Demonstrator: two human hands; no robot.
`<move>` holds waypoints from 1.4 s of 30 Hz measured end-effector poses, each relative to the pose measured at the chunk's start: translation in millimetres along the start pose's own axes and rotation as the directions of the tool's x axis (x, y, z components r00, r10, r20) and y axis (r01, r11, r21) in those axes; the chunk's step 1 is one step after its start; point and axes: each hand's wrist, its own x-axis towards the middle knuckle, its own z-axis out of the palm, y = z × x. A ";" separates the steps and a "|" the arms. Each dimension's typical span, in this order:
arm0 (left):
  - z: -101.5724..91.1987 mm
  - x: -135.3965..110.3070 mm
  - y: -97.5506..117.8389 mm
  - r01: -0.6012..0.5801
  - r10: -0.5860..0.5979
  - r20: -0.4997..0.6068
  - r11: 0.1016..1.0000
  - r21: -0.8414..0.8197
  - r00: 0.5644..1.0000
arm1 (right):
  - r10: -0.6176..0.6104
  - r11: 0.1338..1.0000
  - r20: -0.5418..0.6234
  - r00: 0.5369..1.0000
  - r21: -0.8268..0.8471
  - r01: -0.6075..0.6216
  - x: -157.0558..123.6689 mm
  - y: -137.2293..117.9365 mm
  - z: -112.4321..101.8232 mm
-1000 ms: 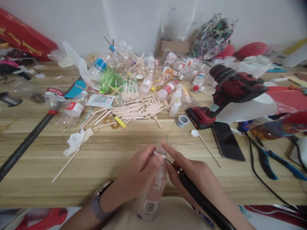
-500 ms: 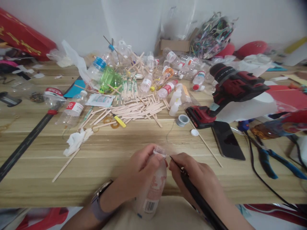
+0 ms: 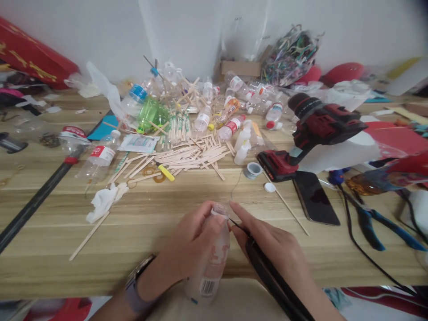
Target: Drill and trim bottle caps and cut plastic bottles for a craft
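My left hand is wrapped round a frosted plastic bottle with a barcode label, lying tilted toward me at the table's near edge. Its open neck points away from me. My right hand grips a black pen-like tool whose thin metal tip touches the bottle just below the neck, with the index finger stretched along it. A watch sits on my left wrist.
A heap of wooden sticks and empty bottles fills the middle back. A red cordless drill, a dark phone, a white cap, a solder spool and blue pliers lie to the right. A crumpled tissue lies left.
My right index finger curled back half a second ago and now stretches out along the tool again. The view has shifted slightly; the bottle stays in my left hand.
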 end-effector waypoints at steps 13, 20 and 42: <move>-1.4 -4.9 3.6 -0.048 0.048 0.022 0.999 0.015 0.999 | -0.031 0.999 0.060 0.998 -0.020 0.032 -1.3 -2.0 2.4; -2.0 -4.5 6.0 -0.036 0.034 0.035 0.999 0.035 0.999 | -0.072 0.997 0.125 0.990 0.018 0.070 5.1 -1.3 -11.3; 3.2 -4.2 1.6 -0.056 0.056 -0.002 0.995 -0.082 0.998 | -0.022 1.000 0.045 0.999 -0.011 0.023 5.3 -6.4 -4.8</move>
